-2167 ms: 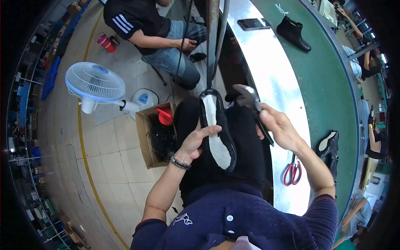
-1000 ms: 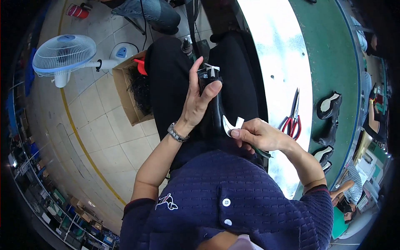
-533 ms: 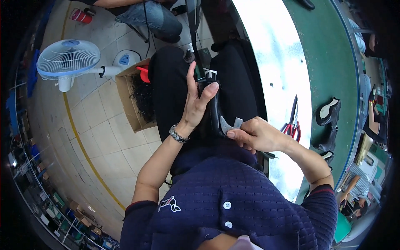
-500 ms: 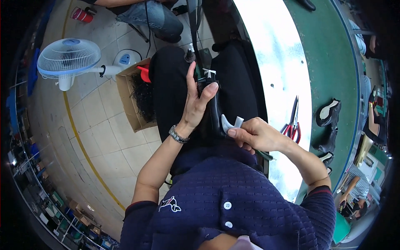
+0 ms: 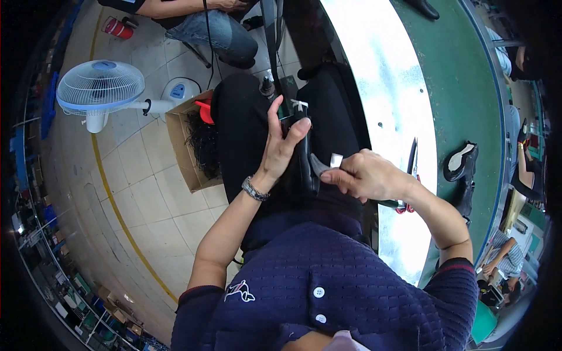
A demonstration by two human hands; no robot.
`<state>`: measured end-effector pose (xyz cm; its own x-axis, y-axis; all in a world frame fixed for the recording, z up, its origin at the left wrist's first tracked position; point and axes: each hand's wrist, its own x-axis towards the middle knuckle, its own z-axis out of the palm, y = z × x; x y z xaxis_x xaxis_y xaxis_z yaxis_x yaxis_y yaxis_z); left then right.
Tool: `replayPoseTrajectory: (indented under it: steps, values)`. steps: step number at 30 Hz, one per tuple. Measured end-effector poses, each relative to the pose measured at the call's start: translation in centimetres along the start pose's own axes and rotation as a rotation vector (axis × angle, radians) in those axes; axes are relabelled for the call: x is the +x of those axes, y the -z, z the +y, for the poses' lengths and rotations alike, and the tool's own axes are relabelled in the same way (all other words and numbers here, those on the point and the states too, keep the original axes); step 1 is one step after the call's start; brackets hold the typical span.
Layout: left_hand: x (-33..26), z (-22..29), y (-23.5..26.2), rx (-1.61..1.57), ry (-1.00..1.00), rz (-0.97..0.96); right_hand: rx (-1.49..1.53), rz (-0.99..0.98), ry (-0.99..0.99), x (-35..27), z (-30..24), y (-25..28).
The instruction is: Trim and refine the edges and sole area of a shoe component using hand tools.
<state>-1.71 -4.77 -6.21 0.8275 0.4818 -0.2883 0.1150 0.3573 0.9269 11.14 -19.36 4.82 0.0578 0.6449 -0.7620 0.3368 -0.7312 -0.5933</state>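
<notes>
Upright over my lap is a glossy black shoe (image 5: 306, 167), mostly dark against my trousers. My left hand (image 5: 282, 143) grips its upper part, with the thumb over the edge and the index finger stretched upward. Just beyond my thumb a small white piece (image 5: 300, 105) sticks out at the shoe's far end. My right hand (image 5: 369, 175) is closed round a grey curved tool (image 5: 319, 166), and the tool's tip meets the shoe's right side. A pale tab (image 5: 336, 159) rises beside my right fingers; I cannot tell whether it belongs to the tool.
At my right, a white-topped bench (image 5: 398, 93) bears red-handled pliers (image 5: 415, 169). A green belt (image 5: 462, 88) beyond it carries black shoes (image 5: 462, 169). At left are a cardboard box (image 5: 181, 149) of black scraps and a fan (image 5: 100, 88). A co-worker's leg (image 5: 213, 38) shows ahead.
The grey tool has tilted and its tip has come against the shoe's side. My right hand has moved slightly right and up. My left hand keeps its hold on the shoe.
</notes>
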Motion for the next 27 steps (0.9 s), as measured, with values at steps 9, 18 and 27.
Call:
replayPoseTrajectory:
  steps: [9, 18, 27]
  values:
    - [1.3, 0.7, 0.4, -0.049, 0.078, 0.041, -0.436, 0.942, -0.128, 0.5, 12.3, -0.5]
    - [1.4, 2.0, 0.9, -0.249, 0.1, -0.131, -0.083, 0.842, 0.477, 0.6, 10.5, -3.1]
    - [6.9, 9.3, -3.3, -0.693, 0.397, -0.388, 0.737, 0.744, 0.704, -3.3, 7.0, -1.8]
